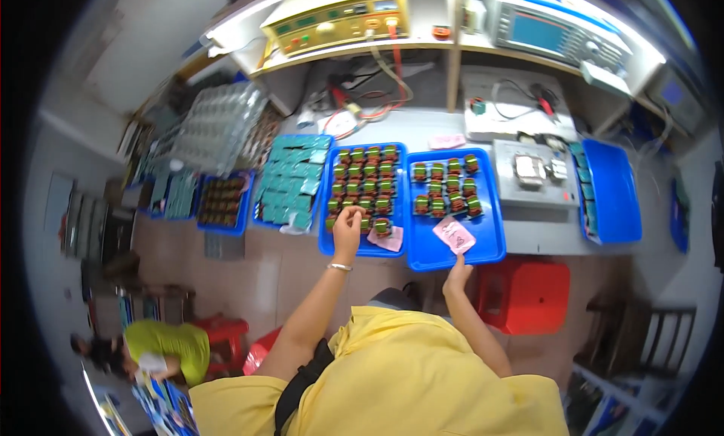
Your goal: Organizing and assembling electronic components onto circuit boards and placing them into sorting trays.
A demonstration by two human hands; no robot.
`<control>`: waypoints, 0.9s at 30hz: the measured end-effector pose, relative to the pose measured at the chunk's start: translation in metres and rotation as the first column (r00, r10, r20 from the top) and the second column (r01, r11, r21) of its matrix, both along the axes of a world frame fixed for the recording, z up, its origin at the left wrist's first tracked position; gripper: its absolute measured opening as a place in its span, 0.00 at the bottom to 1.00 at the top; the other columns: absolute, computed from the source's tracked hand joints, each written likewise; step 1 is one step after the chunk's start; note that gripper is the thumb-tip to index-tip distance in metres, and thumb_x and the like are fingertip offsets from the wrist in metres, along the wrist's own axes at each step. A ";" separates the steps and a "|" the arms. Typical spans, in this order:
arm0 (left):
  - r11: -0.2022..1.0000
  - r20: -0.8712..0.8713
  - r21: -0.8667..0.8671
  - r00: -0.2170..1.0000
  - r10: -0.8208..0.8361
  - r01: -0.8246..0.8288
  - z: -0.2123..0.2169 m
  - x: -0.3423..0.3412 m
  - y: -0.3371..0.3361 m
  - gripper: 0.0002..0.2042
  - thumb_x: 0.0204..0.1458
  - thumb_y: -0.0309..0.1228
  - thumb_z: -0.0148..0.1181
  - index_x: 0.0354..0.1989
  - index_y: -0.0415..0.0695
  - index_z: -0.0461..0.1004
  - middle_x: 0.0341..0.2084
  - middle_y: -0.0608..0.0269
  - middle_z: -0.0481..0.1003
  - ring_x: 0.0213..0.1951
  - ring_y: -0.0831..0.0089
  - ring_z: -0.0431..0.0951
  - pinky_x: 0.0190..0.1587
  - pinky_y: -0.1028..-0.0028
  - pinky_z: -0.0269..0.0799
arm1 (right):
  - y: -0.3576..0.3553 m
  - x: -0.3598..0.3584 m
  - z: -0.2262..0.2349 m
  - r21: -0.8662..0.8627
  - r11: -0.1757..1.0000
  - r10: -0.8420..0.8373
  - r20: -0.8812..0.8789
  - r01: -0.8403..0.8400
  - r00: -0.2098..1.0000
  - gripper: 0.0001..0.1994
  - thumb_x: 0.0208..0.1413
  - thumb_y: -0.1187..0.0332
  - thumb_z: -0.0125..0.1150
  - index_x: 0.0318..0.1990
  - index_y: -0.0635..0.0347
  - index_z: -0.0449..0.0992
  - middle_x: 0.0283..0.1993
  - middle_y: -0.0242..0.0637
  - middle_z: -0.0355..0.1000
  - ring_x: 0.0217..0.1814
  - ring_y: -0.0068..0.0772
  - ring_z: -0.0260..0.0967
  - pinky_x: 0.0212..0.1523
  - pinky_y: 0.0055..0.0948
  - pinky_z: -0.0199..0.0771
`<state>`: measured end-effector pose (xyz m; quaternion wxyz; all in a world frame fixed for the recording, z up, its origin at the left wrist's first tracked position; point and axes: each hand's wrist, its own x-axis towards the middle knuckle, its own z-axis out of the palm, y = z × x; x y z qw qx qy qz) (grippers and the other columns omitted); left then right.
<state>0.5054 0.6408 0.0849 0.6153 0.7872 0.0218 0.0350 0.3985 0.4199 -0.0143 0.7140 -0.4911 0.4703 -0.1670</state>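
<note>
- The left hand (348, 223) reaches into the left blue tray (326, 244), at its near edge. Its fingers are pinched together over one of the small green and brown parts (365, 181). I cannot tell if it has hold of a part.
- The right hand (456, 274) is at the near edge of the right blue tray (494, 251). Its fingers touch a pink bag (455, 234) that lies in the tray. I cannot tell if the hand grips the bag or just rests on it.
- The left tray is nearly full of parts set in rows. Another pink bag (389, 240) lies in its near right corner.
- The right tray has parts (446, 187) only in its far half. Its near half has bare blue floor around the bag.
- The two trays sit side by side and their edges touch.
- To the left is a tray of flat green packets (292, 181), just beside the left tray.
- To the right is a grey box (534, 172), and past it one more blue tray (615, 191) near the right end of the worktop (543, 236).
- A red stool (528, 294) stands on the floor, near the right hand.
- Far back, a shelf holds a yellow machine (339, 17) and a grey machine (554, 29).
- Another person in a yellow-green shirt (162, 345) is low down on the left, well apart.
</note>
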 end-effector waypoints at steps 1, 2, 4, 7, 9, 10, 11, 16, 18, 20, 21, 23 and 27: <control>0.997 0.012 0.044 0.997 0.070 -0.071 0.002 -0.018 0.011 0.05 0.52 0.24 0.48 0.32 0.39 0.72 0.28 0.65 0.74 0.31 0.79 0.72 0.35 0.80 0.67 | -0.005 0.003 0.002 0.157 0.985 0.077 -0.003 -0.075 0.997 0.17 0.54 0.64 0.49 0.43 0.72 0.66 0.41 0.43 0.67 0.39 0.34 0.65 0.36 0.37 0.71; 0.984 0.024 0.088 0.988 0.153 -0.154 0.002 -0.042 0.023 0.05 0.52 0.24 0.48 0.32 0.40 0.72 0.28 0.65 0.74 0.31 0.79 0.72 0.35 0.80 0.67 | -0.007 0.002 0.009 0.311 0.937 0.167 -0.003 -0.157 0.986 0.16 0.54 0.66 0.48 0.47 0.66 0.65 0.42 0.41 0.66 0.42 0.36 0.67 0.36 0.38 0.74; 0.950 0.114 0.115 0.954 0.277 -0.290 -0.007 -0.094 0.042 0.05 0.53 0.26 0.48 0.31 0.40 0.72 0.27 0.65 0.74 0.31 0.78 0.72 0.34 0.78 0.67 | -0.013 0.002 0.003 0.359 0.869 0.368 -0.008 -0.341 0.930 0.17 0.54 0.63 0.49 0.48 0.63 0.62 0.48 0.42 0.61 0.46 0.40 0.64 0.33 0.45 0.78; 0.861 -0.012 0.152 0.870 0.492 -0.485 -0.046 -0.188 0.057 0.07 0.52 0.30 0.50 0.32 0.40 0.73 0.25 0.63 0.74 0.30 0.76 0.73 0.34 0.76 0.68 | -0.017 0.001 0.008 0.360 0.842 0.379 0.135 -0.401 0.916 0.21 0.54 0.62 0.51 0.53 0.63 0.59 0.51 0.43 0.58 0.47 0.41 0.63 0.31 0.41 0.79; 0.753 -0.124 0.275 0.754 0.645 -0.598 -0.083 -0.254 0.048 0.11 0.51 0.35 0.50 0.35 0.41 0.73 0.26 0.56 0.75 0.30 0.64 0.76 0.36 0.70 0.69 | -0.029 0.000 -0.005 0.302 0.810 0.458 0.209 -0.503 0.864 0.20 0.54 0.61 0.52 0.53 0.58 0.61 0.51 0.43 0.60 0.48 0.43 0.62 0.41 0.46 0.75; 0.706 -0.135 0.353 0.714 0.687 -0.614 -0.101 -0.281 0.040 0.13 0.51 0.37 0.49 0.35 0.41 0.74 0.28 0.54 0.75 0.32 0.61 0.76 0.37 0.68 0.69 | -0.050 0.007 -0.035 0.365 0.705 0.514 0.327 -0.608 0.793 0.23 0.54 0.58 0.53 0.53 0.62 0.60 0.51 0.45 0.60 0.49 0.43 0.62 0.47 0.44 0.71; 0.639 -0.165 0.437 0.641 0.749 -0.633 -0.116 -0.326 0.032 0.14 0.50 0.38 0.49 0.35 0.41 0.74 0.29 0.52 0.75 0.33 0.58 0.75 0.38 0.66 0.69 | -0.052 0.001 -0.026 0.451 0.614 0.582 0.297 -0.648 0.757 0.26 0.53 0.55 0.53 0.52 0.66 0.60 0.49 0.47 0.61 0.49 0.43 0.62 0.51 0.42 0.69; 0.493 -0.510 0.408 0.256 0.821 -0.769 -0.151 -0.534 -0.076 0.14 0.48 0.37 0.52 0.34 0.39 0.75 0.24 0.57 0.75 0.26 0.70 0.75 0.33 0.71 0.70 | -0.066 -0.007 -0.037 0.384 0.225 0.890 0.293 -0.896 0.349 0.31 0.54 0.51 0.50 0.54 0.69 0.55 0.53 0.51 0.60 0.54 0.42 0.60 0.56 0.36 0.62; 0.213 -0.694 0.153 0.048 0.718 -0.965 -0.149 -0.598 -0.134 0.13 0.46 0.37 0.53 0.33 0.41 0.76 0.23 0.57 0.75 0.26 0.72 0.75 0.32 0.72 0.71 | -0.059 -0.029 -0.043 0.349 0.026 0.973 0.206 -0.937 0.103 0.25 0.54 0.53 0.50 0.52 0.63 0.60 0.47 0.45 0.65 0.48 0.36 0.63 0.49 0.33 0.66; 0.119 -0.495 0.600 -0.250 0.832 -0.791 -0.162 -0.654 -0.196 0.15 0.44 0.38 0.52 0.29 0.36 0.75 0.23 0.49 0.76 0.24 0.64 0.77 0.31 0.67 0.72 | -0.046 -0.054 -0.067 0.390 -0.301 0.950 0.208 -0.870 -0.235 0.19 0.56 0.55 0.49 0.47 0.58 0.64 0.43 0.40 0.66 0.46 0.34 0.63 0.49 0.34 0.66; 0.090 -0.623 0.505 -0.290 0.726 -0.859 -0.155 -0.675 -0.219 0.15 0.44 0.37 0.52 0.29 0.37 0.75 0.22 0.51 0.76 0.24 0.65 0.77 0.30 0.69 0.72 | -0.036 -0.076 -0.070 0.473 -0.335 0.940 0.107 -0.815 -0.324 0.15 0.56 0.56 0.49 0.42 0.56 0.67 0.40 0.38 0.68 0.41 0.32 0.66 0.41 0.33 0.70; 0.043 -0.767 0.401 -0.309 0.562 -0.915 -0.137 -0.713 -0.267 0.13 0.44 0.36 0.52 0.29 0.38 0.76 0.22 0.54 0.76 0.23 0.66 0.77 0.30 0.69 0.72 | -0.021 -0.122 -0.077 0.355 -0.582 0.798 0.080 -0.731 -0.597 0.13 0.55 0.59 0.50 0.41 0.58 0.67 0.36 0.38 0.69 0.34 0.31 0.68 0.31 0.29 0.72; 0.076 -0.746 0.500 -0.384 0.543 -0.863 -0.113 -0.764 -0.321 0.12 0.43 0.34 0.52 0.28 0.39 0.76 0.24 0.55 0.77 0.25 0.65 0.78 0.32 0.69 0.72 | 0.011 -0.193 -0.070 0.229 -0.841 0.491 -0.056 -0.490 -0.869 0.10 0.55 0.63 0.51 0.39 0.60 0.67 0.31 0.37 0.71 0.25 0.27 0.69 0.21 0.24 0.70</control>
